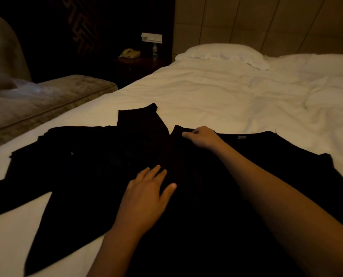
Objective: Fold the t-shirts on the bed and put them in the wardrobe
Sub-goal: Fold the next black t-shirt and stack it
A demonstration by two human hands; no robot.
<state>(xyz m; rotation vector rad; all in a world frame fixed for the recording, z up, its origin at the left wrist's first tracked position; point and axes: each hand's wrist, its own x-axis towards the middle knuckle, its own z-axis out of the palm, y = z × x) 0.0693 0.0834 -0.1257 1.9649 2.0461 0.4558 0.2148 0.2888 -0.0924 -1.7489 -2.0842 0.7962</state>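
Black t-shirts lie spread on the white bed (216, 92). The nearer t-shirt (256, 156) lies flat in front of me, its neck label showing at the far edge. A second black t-shirt (82, 156) lies to its left, one sleeve pointing away from me. My right hand (200, 137) reaches across and pinches the left shoulder edge of the nearer t-shirt. Flat on the dark cloth lower down rests my left hand (146, 194), fingers straight and spread. No wardrobe is in view.
A white pillow (222, 53) lies at the head of the bed against a padded headboard. A dark nightstand (138, 66) at the far left holds a telephone (129, 53) and a bottle (155, 49). A grey upholstered couch (36, 100) runs along the bed's left side.
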